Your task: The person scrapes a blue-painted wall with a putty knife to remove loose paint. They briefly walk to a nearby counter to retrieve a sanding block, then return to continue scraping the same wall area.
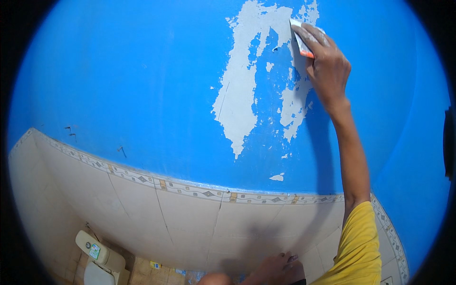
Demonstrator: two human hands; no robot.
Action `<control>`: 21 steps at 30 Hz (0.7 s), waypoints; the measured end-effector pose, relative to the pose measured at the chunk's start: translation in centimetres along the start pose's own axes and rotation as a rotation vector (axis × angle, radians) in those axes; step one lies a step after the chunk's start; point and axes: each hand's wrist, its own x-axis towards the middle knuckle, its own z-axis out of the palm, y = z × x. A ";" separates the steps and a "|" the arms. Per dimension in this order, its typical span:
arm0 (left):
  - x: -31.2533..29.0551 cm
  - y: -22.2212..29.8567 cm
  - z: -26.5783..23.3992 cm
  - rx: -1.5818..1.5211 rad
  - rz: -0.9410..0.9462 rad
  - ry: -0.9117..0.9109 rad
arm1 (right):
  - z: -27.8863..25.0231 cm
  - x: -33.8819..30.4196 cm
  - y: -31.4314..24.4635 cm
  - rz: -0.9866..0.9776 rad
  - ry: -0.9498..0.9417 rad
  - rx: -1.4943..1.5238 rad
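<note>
Wall (118, 85), bright blue, fills most of frame; pale bare patch (235, 99) w/ ragged edges runs down upper ctr, small flecks & islands of blue around it. R hand (328, 64), dusted white, reaches to upper R of ctr, its fingers closed round a flat scraper (302, 47), white w/ an orange end. Scraper is tilted, upper L corner at the wall by the patch's R side. Bare forearm drops to a yellow sleeve (361, 242), lower R; arm's shadow falls on wall just L of it. L hand (280, 267) is low, bottom ctr, near a bent knee (297, 274), well apart from scraper; can't tell if its fingers are open or closed, too dark & small. Below the blue, pale tiles (185, 213) topped by a patterned border (209, 192) curve across frame. Cream toilet (107, 259) at lower L; beside it, brownish floor (142, 270) w/ a small yellow item (155, 265) & blue-white bits (180, 272), approx bottom ctr.
</note>
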 end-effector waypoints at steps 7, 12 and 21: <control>1.7 -4.7 4.9 0.074 0.113 0.054 | 0.3 -0.3 -0.5 -0.011 0.021 -0.012; 1.1 -4.5 5.0 0.033 0.121 0.081 | 0.7 1.0 -0.1 0.055 0.046 0.050; 1.2 -4.0 4.2 0.011 0.133 0.080 | 0.5 1.9 0.1 0.047 0.031 0.025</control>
